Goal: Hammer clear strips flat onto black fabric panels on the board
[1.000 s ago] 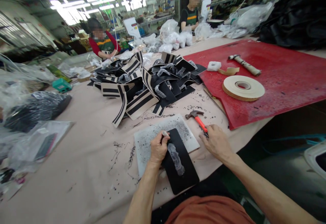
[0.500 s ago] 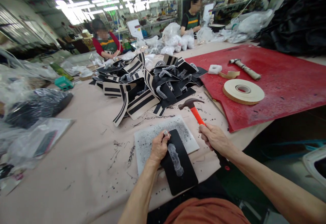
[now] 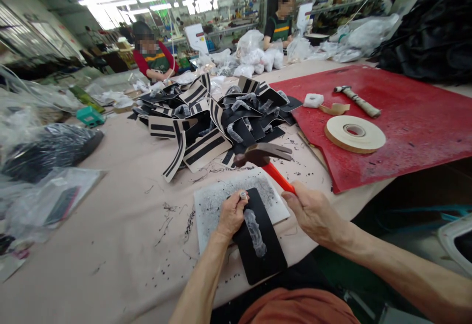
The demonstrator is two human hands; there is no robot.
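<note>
My left hand (image 3: 230, 216) is closed around a small metal punch (image 3: 243, 195) standing upright on a black flat piece (image 3: 263, 252). That piece carries a strip of crinkled clear plastic and lies partly on a white scarred cutting board (image 3: 210, 206). My right hand (image 3: 313, 211) grips the red handle of a claw hammer (image 3: 263, 159), raised above the board with its head over the punch.
A heap of black and striped cut pieces (image 3: 214, 117) lies beyond the board. A red mat (image 3: 405, 112) at the right holds a tape roll (image 3: 354, 133), a second hammer (image 3: 356, 99) and a white block (image 3: 312, 100). Plastic bags (image 3: 44, 152) lie left. Two people work at the far end.
My right hand took the hammer off the table and lifted it, swinging its head left over the punch. My left hand stayed on the punch.
</note>
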